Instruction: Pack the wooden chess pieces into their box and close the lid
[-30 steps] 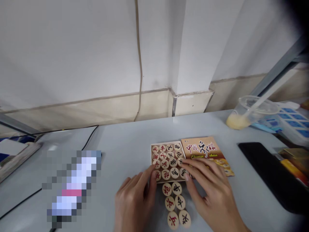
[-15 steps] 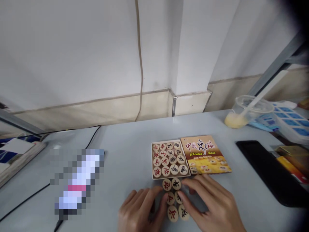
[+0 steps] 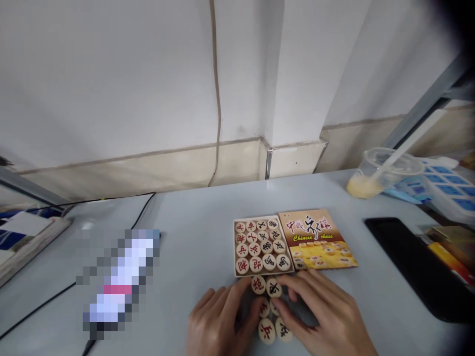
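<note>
My left hand has its index finger and thumb closed around a round Chinese chess piece with a red character. Opposite it, my right hand holds a black-character chess piece the same way. Both pieces lie side by side just below the open box, which holds rows of red and black pieces. Under my thumbs another pair is partly covered. Nearer to me lie a red piece and a black piece, the latter partly behind my right thumb.
The printed Chinese chess lid lies against the box's right side. Farther right are a dark flat phone-like object and a plastic cup with a straw. At left, a blurred-out lit device has a cable attached. A wall stands behind the table.
My thumbs have moved slightly up toward the upper pair of pieces. The upper black piece appears turned, its character now at a different angle. The view has shifted slightly.
</note>
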`<action>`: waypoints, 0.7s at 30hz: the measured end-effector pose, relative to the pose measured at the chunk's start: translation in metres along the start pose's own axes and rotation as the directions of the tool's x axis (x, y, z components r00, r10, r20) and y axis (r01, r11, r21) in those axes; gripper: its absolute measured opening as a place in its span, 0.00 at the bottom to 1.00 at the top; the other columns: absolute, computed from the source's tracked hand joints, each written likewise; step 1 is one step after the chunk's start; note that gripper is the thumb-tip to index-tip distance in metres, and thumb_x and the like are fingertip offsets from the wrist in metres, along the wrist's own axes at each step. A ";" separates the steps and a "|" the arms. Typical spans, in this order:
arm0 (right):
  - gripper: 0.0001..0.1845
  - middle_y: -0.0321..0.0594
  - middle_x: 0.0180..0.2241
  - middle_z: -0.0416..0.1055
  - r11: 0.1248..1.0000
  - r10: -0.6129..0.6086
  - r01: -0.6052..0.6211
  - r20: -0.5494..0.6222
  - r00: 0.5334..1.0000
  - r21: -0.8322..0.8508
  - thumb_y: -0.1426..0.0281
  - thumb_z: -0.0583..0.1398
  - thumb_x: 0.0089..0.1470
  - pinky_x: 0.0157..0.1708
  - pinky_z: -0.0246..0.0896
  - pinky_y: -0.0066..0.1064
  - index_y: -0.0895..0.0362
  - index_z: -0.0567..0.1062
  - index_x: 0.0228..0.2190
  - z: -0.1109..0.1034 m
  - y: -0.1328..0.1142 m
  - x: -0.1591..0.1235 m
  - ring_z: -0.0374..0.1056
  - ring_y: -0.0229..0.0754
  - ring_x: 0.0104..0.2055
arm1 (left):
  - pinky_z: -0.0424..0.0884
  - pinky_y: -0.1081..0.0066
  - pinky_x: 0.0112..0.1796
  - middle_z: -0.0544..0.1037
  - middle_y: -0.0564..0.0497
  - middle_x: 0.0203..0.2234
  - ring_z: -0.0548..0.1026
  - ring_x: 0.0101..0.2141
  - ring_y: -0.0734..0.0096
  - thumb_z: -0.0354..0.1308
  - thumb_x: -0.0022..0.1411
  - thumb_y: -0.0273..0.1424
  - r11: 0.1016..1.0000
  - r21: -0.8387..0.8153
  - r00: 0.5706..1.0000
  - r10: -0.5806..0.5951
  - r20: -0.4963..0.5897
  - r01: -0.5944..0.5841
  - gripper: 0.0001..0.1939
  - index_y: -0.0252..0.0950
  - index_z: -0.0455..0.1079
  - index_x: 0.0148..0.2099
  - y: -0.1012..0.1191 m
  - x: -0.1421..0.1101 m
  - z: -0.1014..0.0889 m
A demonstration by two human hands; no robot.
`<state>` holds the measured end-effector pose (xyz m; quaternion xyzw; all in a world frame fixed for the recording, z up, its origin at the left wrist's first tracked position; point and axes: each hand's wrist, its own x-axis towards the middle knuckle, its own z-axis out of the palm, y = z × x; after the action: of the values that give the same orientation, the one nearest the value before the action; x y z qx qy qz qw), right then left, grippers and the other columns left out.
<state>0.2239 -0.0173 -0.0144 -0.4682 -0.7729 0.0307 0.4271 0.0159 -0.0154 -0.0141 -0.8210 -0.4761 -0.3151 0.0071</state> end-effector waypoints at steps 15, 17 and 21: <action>0.13 0.35 0.31 0.71 0.981 -0.042 0.026 0.079 0.996 0.193 0.75 0.61 0.60 0.32 0.66 0.31 0.54 0.72 0.47 -0.011 0.005 0.028 0.68 0.36 0.32 | 0.67 0.78 0.20 0.71 0.61 0.20 0.71 0.18 0.79 0.58 0.69 0.31 0.979 -0.184 0.996 -0.085 0.024 0.088 0.12 0.41 0.69 0.53 -0.009 0.020 -0.016; 0.13 0.37 0.34 0.73 0.982 -0.103 0.087 0.088 0.991 0.167 0.75 0.62 0.61 0.35 0.67 0.31 0.55 0.72 0.47 -0.015 0.011 0.044 0.70 0.36 0.35 | 0.66 0.77 0.21 0.72 0.60 0.22 0.70 0.19 0.79 0.59 0.68 0.31 0.984 -0.170 0.998 -0.052 0.022 0.055 0.12 0.42 0.69 0.53 -0.016 0.035 -0.021; 0.13 0.38 0.37 0.75 0.970 -0.240 0.237 0.049 0.970 0.053 0.72 0.64 0.60 0.39 0.67 0.29 0.56 0.73 0.47 -0.018 0.027 0.073 0.70 0.35 0.37 | 0.66 0.76 0.24 0.74 0.60 0.25 0.68 0.20 0.80 0.61 0.67 0.31 0.985 -0.171 1.000 0.003 0.013 -0.001 0.12 0.42 0.69 0.52 -0.031 0.064 -0.022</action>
<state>0.2407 0.0462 0.0311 -0.3607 -0.8341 0.0098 0.4173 0.0028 0.0444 0.0285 -0.8211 -0.4466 -0.3492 -0.0664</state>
